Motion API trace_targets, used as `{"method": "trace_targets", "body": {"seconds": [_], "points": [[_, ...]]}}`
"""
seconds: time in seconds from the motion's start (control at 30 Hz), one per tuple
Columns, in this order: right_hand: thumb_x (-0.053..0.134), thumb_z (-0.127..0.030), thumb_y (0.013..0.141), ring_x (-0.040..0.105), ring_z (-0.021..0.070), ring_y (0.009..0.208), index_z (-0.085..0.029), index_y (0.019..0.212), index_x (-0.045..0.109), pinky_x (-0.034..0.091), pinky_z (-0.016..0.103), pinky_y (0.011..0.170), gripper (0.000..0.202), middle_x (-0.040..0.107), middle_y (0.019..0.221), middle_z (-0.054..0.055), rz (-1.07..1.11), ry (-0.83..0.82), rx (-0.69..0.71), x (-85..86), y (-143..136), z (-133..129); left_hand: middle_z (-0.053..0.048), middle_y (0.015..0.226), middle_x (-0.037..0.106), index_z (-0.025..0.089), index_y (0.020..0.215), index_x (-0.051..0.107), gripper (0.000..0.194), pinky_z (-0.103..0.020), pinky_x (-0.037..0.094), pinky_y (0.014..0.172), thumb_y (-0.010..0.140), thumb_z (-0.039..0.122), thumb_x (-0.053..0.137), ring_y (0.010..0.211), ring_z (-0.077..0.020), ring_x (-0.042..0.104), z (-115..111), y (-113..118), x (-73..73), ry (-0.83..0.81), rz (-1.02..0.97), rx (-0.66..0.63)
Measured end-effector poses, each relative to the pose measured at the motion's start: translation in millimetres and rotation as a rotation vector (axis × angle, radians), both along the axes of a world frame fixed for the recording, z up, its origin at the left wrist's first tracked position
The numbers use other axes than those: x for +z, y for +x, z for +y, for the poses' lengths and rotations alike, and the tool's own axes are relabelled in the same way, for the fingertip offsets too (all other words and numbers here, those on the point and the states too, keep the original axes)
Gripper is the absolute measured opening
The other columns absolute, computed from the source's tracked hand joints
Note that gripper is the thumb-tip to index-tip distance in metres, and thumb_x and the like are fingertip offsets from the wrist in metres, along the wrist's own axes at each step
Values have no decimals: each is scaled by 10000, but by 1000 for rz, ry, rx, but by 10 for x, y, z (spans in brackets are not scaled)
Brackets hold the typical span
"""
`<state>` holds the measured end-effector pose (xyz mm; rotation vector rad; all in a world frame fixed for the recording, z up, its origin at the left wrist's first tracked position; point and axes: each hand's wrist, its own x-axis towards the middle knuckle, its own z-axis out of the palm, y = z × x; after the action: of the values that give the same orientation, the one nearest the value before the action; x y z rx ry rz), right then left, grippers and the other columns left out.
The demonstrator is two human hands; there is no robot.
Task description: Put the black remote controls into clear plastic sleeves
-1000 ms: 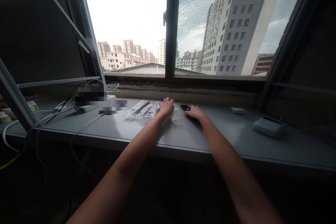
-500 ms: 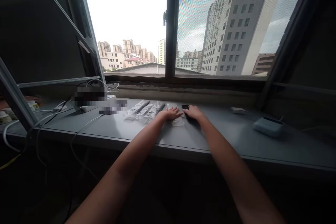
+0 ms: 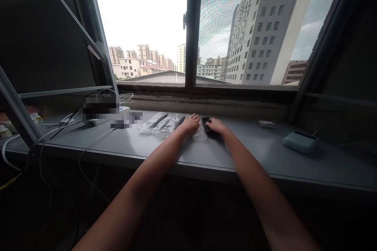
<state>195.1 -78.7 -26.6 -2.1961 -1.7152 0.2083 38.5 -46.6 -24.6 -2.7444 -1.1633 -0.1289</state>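
Note:
My left hand (image 3: 192, 123) lies flat with fingers spread, over the upper part of a clear plastic bag (image 3: 200, 134) on the grey table. Just right of that bag is a black item with buttons, like a remote (image 3: 207, 124). My right hand (image 3: 215, 125) rests on its right side, the fingers bent against it; part of the item is hidden under them. Left of my left hand, clear bags (image 3: 157, 121) with dark long items inside lie side by side.
A pale blue device (image 3: 300, 142) and a small white adapter (image 3: 266, 124) lie on the right of the table (image 3: 250, 153). Cables, a power strip (image 3: 125, 109) and blurred items are at the left. A metal frame (image 3: 17, 106) rises at the left; a window stands behind.
My left hand has shifted slightly left and away from the black item, its fingers now pointing more forward. My right hand has moved slightly, showing more of the black item.

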Motion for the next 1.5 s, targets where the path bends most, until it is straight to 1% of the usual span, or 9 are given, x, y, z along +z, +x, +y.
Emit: {"method": "trace_targets", "body": {"seconds": [0.13,0.4,0.6,0.8,0.93,1.07,1.23,1.33,1.5], "points": [[455,-360,947,579,272,1213,-120,1349,571,443,288,922,482,601,1340,166,-4,-3,31,9,-18,1,-157,1567,322,186,1470,398,512,-518,306,1114,1011,381,280,1447,-294,290,36,-7,-28,-184,26,-17],[467,-360,948,564,246,1227,-142,1337,588,431,248,919,462,600,1351,133,-8,-2,82,30,-66,-20,-91,1638,121,260,1557,225,652,-595,85,1158,980,564,243,1508,-302,60,36,-112,38,-282,21,75],[459,-391,947,557,258,1238,-170,1378,550,431,286,950,493,580,1375,131,-5,-11,82,27,-77,-34,-97,1640,79,279,1560,196,663,-597,86,1152,972,580,254,1511,-285,25,72,-136,31,-331,7,83],[434,-456,955,524,289,1272,-204,1405,518,414,355,992,522,541,1413,132,-9,-35,52,61,-71,-84,-90,1607,260,267,1460,430,557,-538,74,1178,967,511,345,1486,-273,181,46,-121,86,-135,-58,65],[403,-502,965,528,299,1259,-219,1376,539,419,381,983,517,542,1411,130,-11,-48,38,106,-90,-151,-201,1520,387,102,1359,563,488,-530,57,1176,956,295,366,1440,-334,266,43,-207,174,41,-129,299],[371,-513,976,548,289,1234,-228,1379,527,427,379,971,517,527,1427,127,-7,-58,31,135,-116,-199,-233,1422,501,100,1339,590,492,-575,145,1133,870,164,455,1368,-381,371,75,-311,213,-56,-43,508],[370,-515,976,551,286,1230,-233,1379,526,434,373,961,516,531,1423,129,-21,-62,33,125,-109,-190,-194,1361,563,189,1273,646,432,-540,248,1088,871,202,487,1311,-343,421,77,-313,222,53,-17,446],[385,-515,971,553,275,1232,-231,1393,512,434,366,961,525,525,1431,123,-25,-58,47,109,-98,-173,-189,1338,572,210,1244,658,400,-488,327,1039,875,214,505,1280,-323,451,77,-298,236,13,-60,463],[409,-505,965,548,276,1245,-223,1398,518,439,346,946,528,559,1402,121,-42,-63,63,129,-124,-193,-252,1316,564,134,1211,673,396,-442,434,932,852,235,541,1261,-360,458,108,-332,276,-57,-218,545]]}}
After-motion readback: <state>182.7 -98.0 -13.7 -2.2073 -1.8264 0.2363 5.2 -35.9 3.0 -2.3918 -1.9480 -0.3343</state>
